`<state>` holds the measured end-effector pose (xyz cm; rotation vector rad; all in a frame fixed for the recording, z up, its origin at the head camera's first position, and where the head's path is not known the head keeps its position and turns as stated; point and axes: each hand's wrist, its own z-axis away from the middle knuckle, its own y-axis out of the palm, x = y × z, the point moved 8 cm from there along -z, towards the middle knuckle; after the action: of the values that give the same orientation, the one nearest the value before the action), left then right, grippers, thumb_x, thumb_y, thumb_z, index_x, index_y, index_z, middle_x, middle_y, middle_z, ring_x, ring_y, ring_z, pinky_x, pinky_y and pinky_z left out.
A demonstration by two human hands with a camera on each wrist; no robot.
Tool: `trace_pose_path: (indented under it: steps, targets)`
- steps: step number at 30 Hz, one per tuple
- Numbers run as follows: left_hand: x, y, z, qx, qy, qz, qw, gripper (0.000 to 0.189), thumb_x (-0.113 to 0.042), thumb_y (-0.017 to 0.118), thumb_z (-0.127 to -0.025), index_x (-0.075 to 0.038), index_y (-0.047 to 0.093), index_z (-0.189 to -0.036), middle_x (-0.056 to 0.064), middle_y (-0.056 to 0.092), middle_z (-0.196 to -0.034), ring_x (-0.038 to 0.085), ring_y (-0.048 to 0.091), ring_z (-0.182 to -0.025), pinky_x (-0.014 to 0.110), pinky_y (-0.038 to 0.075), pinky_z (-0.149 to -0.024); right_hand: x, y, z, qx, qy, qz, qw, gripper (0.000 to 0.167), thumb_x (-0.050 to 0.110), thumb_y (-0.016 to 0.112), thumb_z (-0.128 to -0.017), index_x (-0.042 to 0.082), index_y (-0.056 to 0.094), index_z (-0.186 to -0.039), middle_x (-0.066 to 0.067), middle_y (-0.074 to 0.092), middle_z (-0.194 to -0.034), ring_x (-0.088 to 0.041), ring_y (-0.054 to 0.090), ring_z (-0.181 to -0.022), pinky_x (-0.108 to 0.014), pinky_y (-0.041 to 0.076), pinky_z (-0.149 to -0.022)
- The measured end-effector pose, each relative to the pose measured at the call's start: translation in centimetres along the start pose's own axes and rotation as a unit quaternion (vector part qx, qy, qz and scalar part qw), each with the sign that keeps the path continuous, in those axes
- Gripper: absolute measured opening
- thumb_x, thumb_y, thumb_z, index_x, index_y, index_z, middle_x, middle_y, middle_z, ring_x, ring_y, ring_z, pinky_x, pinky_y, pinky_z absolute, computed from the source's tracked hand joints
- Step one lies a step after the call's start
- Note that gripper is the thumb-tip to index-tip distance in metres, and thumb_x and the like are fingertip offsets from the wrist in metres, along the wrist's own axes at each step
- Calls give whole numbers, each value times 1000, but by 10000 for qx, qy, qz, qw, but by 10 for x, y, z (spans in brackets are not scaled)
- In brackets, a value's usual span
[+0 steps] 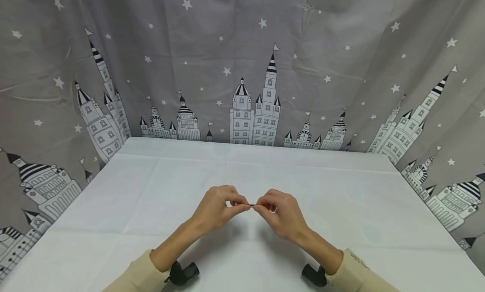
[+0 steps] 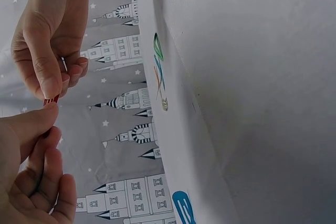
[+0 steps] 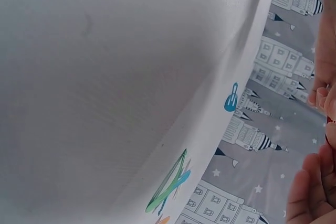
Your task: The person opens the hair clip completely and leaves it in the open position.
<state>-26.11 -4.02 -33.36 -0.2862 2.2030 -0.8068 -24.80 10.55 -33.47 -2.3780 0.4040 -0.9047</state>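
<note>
Over the middle of the table, both hands meet at a small red hair clip (image 1: 251, 205), mostly covered by fingertips. My left hand (image 1: 219, 205) pinches one end between thumb and index finger. The other end is pinched the same way by my right hand (image 1: 282, 214). In the left wrist view a bit of the red clip (image 2: 51, 99) with pale lines shows between the thumbs. Only a red sliver of the clip (image 3: 329, 120) appears at the right wrist view's edge.
The white table (image 1: 151, 191) has a grey castle-print curtain (image 1: 212, 43) behind it. Toward the table's far edge, the wrist views show a blue hair clip (image 2: 182, 205) and thin green, blue and orange pieces (image 2: 159, 64). Black wrist cameras (image 1: 183, 273) hang under both sleeves.
</note>
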Motion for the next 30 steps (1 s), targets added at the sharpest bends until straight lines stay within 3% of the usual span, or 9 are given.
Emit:
trace_pose_path:
  steps: [6, 14, 21, 30]
  targets:
    - [-2, 2, -1, 7, 151, -182, 9997, 4, -14, 79, -84, -14, 79, -80, -14, 59, -69, 4, 52, -66, 25, 45, -60, 1, -1, 0, -122, -112, 82, 9998, 13, 0, 77, -82, 11, 73, -76, 8, 63, -74, -5, 53, -63, -27, 49, -57]
    - [-6, 5, -3, -91, 295, -228, 9993, 2, -10, 80, -83, -10, 79, -81, -11, 61, -69, 5, 54, -66, 22, 45, -57, -1, 0, 2, -182, 76, 251, 9995, 11, 0, 76, -82, 9, 72, -76, 5, 64, -73, -5, 53, -63, -23, 47, -56]
    - [-1, 10, -2, 133, 118, -154, 9997, 2, -11, 79, -84, -12, 79, -82, -12, 62, -72, 5, 55, -69, 23, 44, -58, -4, 3, 5, -59, 246, 298, 9992, 12, -1, 77, -81, 10, 72, -76, 6, 64, -74, -6, 52, -64, -24, 47, -57]
    - [6, 11, 0, 151, -36, -53, 9999, 2, -14, 79, -84, -13, 78, -84, -13, 62, -75, 6, 56, -72, 27, 47, -62, -4, 4, 5, 28, 249, 260, 9993, 12, 0, 77, -82, 10, 73, -77, 7, 63, -74, -6, 53, -67, -25, 48, -58]
